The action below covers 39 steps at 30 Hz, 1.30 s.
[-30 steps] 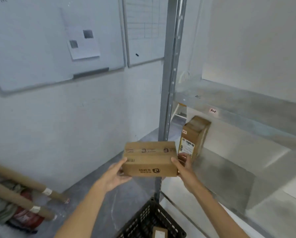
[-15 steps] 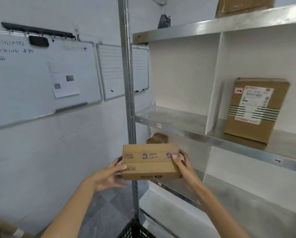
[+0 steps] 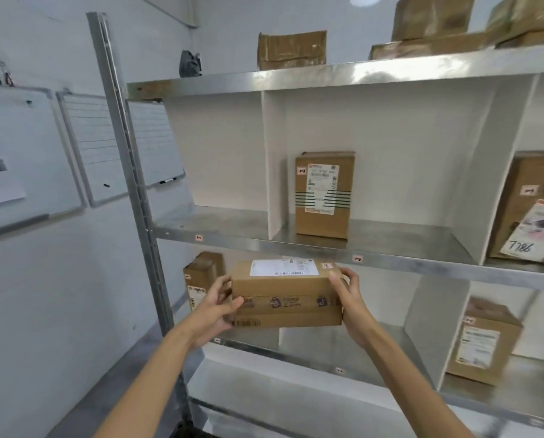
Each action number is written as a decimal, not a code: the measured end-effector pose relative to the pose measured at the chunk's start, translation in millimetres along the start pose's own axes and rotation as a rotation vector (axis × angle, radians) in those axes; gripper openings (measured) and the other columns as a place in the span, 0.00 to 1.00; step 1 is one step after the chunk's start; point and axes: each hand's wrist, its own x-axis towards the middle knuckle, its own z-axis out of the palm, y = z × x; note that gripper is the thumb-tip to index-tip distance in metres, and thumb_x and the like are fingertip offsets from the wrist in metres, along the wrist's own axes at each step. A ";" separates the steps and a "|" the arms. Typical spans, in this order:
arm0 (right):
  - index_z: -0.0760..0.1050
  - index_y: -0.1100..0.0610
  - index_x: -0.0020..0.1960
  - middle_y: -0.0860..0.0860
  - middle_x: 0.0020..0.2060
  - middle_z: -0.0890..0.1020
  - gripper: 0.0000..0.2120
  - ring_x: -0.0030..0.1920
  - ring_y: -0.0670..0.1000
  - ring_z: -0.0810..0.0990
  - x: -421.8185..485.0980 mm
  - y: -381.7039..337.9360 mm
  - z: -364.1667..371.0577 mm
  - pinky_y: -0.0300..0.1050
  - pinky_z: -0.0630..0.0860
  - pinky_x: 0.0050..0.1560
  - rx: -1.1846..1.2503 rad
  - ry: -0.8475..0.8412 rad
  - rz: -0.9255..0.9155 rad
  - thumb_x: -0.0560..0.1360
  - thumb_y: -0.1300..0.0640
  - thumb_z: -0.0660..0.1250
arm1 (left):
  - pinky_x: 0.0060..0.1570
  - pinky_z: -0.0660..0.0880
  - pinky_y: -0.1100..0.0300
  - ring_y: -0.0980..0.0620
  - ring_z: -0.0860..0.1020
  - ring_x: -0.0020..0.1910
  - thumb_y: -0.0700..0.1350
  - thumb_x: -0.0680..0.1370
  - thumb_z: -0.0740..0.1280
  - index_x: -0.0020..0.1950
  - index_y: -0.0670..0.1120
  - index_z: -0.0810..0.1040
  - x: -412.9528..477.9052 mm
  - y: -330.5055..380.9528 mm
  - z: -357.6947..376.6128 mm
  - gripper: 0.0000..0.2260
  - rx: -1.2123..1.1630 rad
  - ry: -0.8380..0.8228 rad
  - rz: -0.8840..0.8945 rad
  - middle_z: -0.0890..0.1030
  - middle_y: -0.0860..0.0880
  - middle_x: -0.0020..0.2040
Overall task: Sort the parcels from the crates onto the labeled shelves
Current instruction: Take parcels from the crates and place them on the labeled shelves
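I hold a flat brown cardboard parcel (image 3: 286, 294) with a white shipping label on top, in front of the metal shelf unit (image 3: 296, 246). My left hand (image 3: 215, 308) grips its left end and my right hand (image 3: 348, 298) grips its right end. The parcel hangs just below the middle shelf's front lip, where small red-and-white labels (image 3: 199, 238) mark the compartments. The leftmost middle compartment holds nothing. A tall parcel (image 3: 324, 194) stands in the compartment to its right.
White dividers (image 3: 273, 165) split the shelves. More parcels sit at the far right (image 3: 529, 207), on the lower shelf (image 3: 482, 339) and behind my left hand (image 3: 201, 273), with several on top (image 3: 291, 49). Whiteboards (image 3: 27, 153) hang on the left wall beside the steel upright (image 3: 128, 172).
My view has swung up and right from the floor and crate to the shelves. The parcel has risen with both hands and tilted, so its labelled top now faces me.
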 end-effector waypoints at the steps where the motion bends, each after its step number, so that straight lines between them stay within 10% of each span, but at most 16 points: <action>1: 0.60 0.47 0.63 0.45 0.55 0.76 0.23 0.52 0.48 0.74 -2.9 -1.9 -5.3 0.48 0.71 0.51 0.013 0.031 -0.007 0.75 0.39 0.62 | 0.51 0.77 0.40 0.43 0.70 0.65 0.40 0.72 0.70 0.69 0.56 0.63 3.6 -0.3 4.9 0.30 -0.005 -0.020 -0.007 0.70 0.45 0.67; 6: 0.63 0.44 0.60 0.43 0.53 0.78 0.29 0.52 0.49 0.74 -17.6 -6.8 -23.5 0.48 0.69 0.49 0.015 0.114 -0.067 0.62 0.34 0.63 | 0.54 0.74 0.36 0.39 0.69 0.66 0.63 0.63 0.74 0.69 0.56 0.64 19.9 -0.3 22.5 0.38 -0.054 -0.085 -0.091 0.71 0.41 0.66; 15: 0.60 0.42 0.63 0.45 0.63 0.74 0.30 0.57 0.48 0.74 -41.1 -9.6 -29.8 0.41 0.70 0.51 -0.044 0.166 -0.188 0.64 0.39 0.64 | 0.42 0.74 0.52 0.48 0.76 0.44 0.56 0.60 0.73 0.53 0.47 0.66 27.9 -13.7 43.9 0.28 -0.061 -0.025 0.015 0.79 0.42 0.51; 22: 0.38 0.40 0.75 0.50 0.75 0.57 0.44 0.74 0.59 0.59 -47.5 2.5 -25.8 0.68 0.56 0.70 0.320 0.283 0.086 0.73 0.40 0.65 | 0.34 0.76 0.52 0.48 0.76 0.46 0.48 0.68 0.72 0.47 0.48 0.64 23.7 -19.5 74.6 0.17 -0.084 0.069 0.134 0.77 0.43 0.50; 29: 0.53 0.40 0.72 0.54 0.64 0.74 0.41 0.62 0.59 0.75 -53.7 -5.4 -36.5 0.60 0.79 0.52 0.410 0.234 -0.033 0.68 0.47 0.74 | 0.62 0.71 0.41 0.47 0.70 0.67 0.62 0.53 0.80 0.73 0.61 0.49 7.5 -42.9 82.3 0.57 -0.036 -0.122 0.049 0.70 0.49 0.68; 33: 0.54 0.37 0.70 0.56 0.63 0.74 0.44 0.60 0.55 0.78 -57.7 -20.2 -56.8 0.54 0.79 0.50 0.190 0.163 -0.088 0.61 0.43 0.74 | 0.71 0.58 0.39 0.50 0.63 0.71 0.70 0.55 0.74 0.68 0.65 0.63 2.8 -26.6 75.9 0.44 0.190 -0.228 0.062 0.65 0.54 0.71; 39: 0.55 0.42 0.73 0.57 0.62 0.76 0.47 0.59 0.56 0.78 -59.8 -36.1 -60.0 0.50 0.78 0.50 0.041 0.002 -0.132 0.61 0.41 0.76 | 0.67 0.67 0.50 0.54 0.67 0.69 0.66 0.62 0.74 0.69 0.66 0.63 2.7 -8.7 105.2 0.38 0.355 -0.383 0.126 0.66 0.57 0.71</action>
